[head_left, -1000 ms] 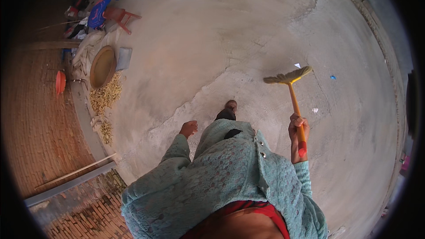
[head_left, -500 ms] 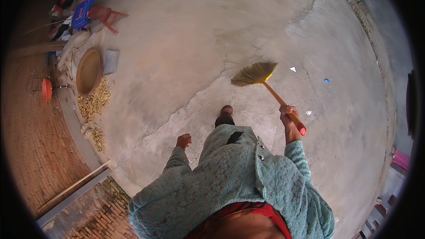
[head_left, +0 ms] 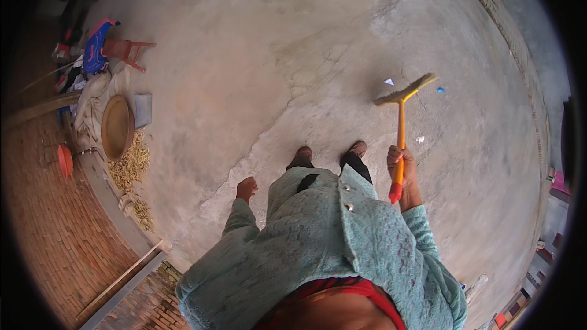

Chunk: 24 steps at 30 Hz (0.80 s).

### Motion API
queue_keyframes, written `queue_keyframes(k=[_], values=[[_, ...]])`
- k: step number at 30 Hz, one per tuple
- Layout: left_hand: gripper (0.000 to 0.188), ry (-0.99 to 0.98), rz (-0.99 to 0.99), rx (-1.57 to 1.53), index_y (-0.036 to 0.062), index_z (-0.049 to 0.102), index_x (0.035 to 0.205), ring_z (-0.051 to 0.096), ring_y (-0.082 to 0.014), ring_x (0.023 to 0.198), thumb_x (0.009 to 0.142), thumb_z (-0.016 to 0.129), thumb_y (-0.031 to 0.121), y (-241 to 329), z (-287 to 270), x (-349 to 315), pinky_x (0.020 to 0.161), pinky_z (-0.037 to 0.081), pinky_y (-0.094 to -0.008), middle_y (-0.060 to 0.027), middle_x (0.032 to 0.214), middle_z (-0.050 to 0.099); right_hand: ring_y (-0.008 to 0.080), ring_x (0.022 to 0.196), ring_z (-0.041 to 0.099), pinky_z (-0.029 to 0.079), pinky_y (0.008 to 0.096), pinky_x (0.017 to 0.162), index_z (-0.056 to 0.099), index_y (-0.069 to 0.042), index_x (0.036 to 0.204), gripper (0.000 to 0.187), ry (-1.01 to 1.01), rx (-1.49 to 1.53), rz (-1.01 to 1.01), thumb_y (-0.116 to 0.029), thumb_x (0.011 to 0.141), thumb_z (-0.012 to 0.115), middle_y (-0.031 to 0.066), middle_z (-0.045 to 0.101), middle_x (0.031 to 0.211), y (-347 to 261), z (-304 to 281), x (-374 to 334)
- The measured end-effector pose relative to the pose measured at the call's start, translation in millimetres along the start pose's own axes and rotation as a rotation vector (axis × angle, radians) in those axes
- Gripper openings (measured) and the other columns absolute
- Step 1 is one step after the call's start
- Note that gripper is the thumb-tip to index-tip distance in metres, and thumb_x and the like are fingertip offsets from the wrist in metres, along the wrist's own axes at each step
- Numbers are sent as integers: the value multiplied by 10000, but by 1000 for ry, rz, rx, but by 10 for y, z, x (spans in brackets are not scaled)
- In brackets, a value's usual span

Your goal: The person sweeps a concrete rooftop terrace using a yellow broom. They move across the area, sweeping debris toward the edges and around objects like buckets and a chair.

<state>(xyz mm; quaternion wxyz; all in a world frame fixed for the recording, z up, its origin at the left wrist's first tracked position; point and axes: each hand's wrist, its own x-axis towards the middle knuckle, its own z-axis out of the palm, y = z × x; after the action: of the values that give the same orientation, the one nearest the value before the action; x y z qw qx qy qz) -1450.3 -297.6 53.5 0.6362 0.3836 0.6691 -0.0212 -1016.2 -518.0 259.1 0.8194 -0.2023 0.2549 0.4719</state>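
My right hand (head_left: 403, 168) is wrapped round the orange handle of a broom (head_left: 401, 123), near its red end. The broom's straw head is tilted and seen nearly edge-on, ahead of my hand over the concrete floor. Just beyond the head's left part lies a white scrap (head_left: 389, 81), and off its right tip a small blue scrap (head_left: 440, 90). Another white scrap (head_left: 420, 139) lies to the right of the handle. My left hand (head_left: 247, 189) hangs at my left side, fingers curled in, with nothing seen in it.
At the left, a round basin (head_left: 117, 127) stands by a heap of yellowish pods or sticks (head_left: 131, 162) and a grey flat piece (head_left: 143, 110). Farther off are a reddish stool (head_left: 128, 53) and a blue bag (head_left: 96, 49). Brick paving (head_left: 61, 214) borders the concrete.
The broom has swung right, its head turning from flat and fanned to edge-on near the scraps. Both my feet now show, where one did before. The left hand stays curled.
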Motion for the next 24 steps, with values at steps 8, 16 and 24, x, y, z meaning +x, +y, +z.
queue_keyframes(k=[8, 16, 24], values=[[346, -120, -42, 313, 86, 505, 1059, 558, -202, 738, 750, 505, 240, -323, 71, -674, 629, 428, -369, -90, 870, 557, 67, 418, 371, 357, 166, 384, 347, 54, 811, 120, -347, 141, 194, 32, 710, 408, 29, 373, 599, -359, 190, 899], [360, -84, 118, 502, 96, 494, 1069, 548, -200, 764, 758, 500, 277, 113, 193, -766, 650, 415, -368, -81, 885, 545, 91, 434, 397, 379, 185, 399, 326, 67, 824, 156, -190, 291, 370, 43, 693, 408, 45, 393, 608, -754, -360, 1839], [344, -166, 153, 595, 105, 512, 1038, 549, -166, 704, 730, 508, 259, 496, 523, -562, 610, 414, -339, -58, 841, 552, 101, 492, 404, 384, 186, 430, 332, 96, 826, 176, -144, 576, 50, 61, 665, 392, 67, 388, 633, -1922, -1368, 596]])
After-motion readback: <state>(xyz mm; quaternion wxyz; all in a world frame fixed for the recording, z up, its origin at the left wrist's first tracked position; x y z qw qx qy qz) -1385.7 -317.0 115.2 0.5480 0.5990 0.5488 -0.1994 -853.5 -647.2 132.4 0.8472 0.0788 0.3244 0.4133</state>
